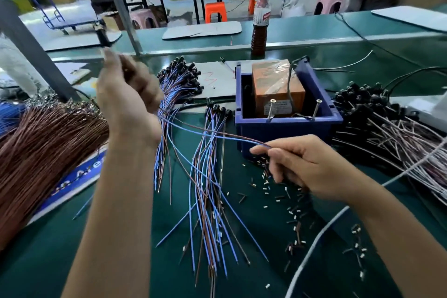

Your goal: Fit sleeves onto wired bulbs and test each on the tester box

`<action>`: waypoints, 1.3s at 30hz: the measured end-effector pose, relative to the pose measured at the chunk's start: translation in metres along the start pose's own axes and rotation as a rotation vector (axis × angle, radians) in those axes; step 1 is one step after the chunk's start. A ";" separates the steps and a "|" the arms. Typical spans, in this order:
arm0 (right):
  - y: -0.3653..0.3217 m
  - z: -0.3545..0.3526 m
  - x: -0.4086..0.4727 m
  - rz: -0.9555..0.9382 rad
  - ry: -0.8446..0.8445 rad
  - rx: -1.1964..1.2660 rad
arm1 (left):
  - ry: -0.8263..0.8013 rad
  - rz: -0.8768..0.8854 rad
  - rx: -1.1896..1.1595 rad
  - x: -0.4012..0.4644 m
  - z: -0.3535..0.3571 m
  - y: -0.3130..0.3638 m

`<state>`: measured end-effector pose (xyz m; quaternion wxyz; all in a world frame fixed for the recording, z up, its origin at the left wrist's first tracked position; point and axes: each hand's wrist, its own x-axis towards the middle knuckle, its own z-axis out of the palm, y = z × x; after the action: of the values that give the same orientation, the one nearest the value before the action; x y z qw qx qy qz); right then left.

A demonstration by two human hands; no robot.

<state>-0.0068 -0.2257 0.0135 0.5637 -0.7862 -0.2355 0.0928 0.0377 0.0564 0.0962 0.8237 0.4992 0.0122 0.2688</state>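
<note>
Two thin wires, one blue and one brown (217, 134), stretch between our hands above the green table (121, 237). Our left hand (125, 94) is raised, its grip closed around their upper end; our right hand (302, 167) pinches their lower end just before the blue plastic tester box (287, 126).

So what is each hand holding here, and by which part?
Right hand pinches the free ends of a blue-and-brown wire pair; left hand grips its other end, too blurred to identify.
</note>
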 end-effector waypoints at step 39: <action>0.036 -0.024 -0.030 0.017 0.406 0.193 | -0.871 0.524 0.943 -0.107 0.029 -0.118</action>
<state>-0.0136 -0.2694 -0.0147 0.6715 -0.7330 -0.1004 -0.0405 0.0051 -0.0582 -0.0135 0.3564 0.8529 -0.3250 0.1998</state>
